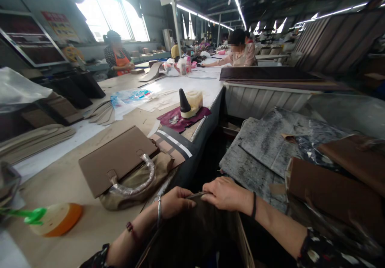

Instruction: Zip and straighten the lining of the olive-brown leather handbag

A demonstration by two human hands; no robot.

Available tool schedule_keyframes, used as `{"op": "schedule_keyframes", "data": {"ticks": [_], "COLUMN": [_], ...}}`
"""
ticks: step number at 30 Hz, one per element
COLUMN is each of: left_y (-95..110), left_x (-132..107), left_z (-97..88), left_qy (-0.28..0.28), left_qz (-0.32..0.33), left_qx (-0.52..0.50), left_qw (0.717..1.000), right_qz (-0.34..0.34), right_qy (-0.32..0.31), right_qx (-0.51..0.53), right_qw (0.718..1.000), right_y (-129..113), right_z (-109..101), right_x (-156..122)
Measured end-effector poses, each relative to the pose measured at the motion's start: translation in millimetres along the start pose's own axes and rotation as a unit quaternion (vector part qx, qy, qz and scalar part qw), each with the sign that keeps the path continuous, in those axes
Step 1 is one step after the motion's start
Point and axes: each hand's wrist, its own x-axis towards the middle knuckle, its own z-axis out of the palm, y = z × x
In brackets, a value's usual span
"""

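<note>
At the bottom middle, my left hand [176, 202] pinches the rim of a dark brown bag [207, 230] between thumb and fingers. My right hand [224, 193] grips the same rim a little to the right, fingers bent over the edge. The bag gapes toward me, and its dark inside shows few details. On the table just left of my hands lies a taupe handbag [118, 155], its handle [147, 179] wrapped in clear plastic.
The table [69, 171] carries a bottle of orange liquid [57, 220] and a black-nozzled container [192, 103] on maroon material [171, 119]. Brown bags [331, 199] and grey sheets [258, 163] lie to the right. Two people [117, 55] work beyond.
</note>
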Motion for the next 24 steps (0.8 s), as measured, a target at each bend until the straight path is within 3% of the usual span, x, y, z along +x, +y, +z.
{"op": "schedule_keyframes", "data": {"ticks": [8,14,24], "left_y": [5.6,-0.2,2.6], "left_x": [-1.5,7.0,12.1], "left_z": [0.0,-6.0,-1.8], "left_qy": [-0.046,-0.078,-0.071], "left_qz": [-0.03,-0.052,-0.041], "left_qx": [-0.024,-0.057,-0.045], "left_qw": [0.998,0.994,0.996], "right_qz": [-0.008,-0.007,0.014], "right_qy": [-0.023,-0.034,0.0], "right_qx": [0.04,0.05,0.082], "right_qw": [0.999,0.998,0.997], "right_y": [1.9,11.8,16.5], "right_z": [-4.1,4.0,7.3], "right_x": [1.3,1.8,-4.9]}}
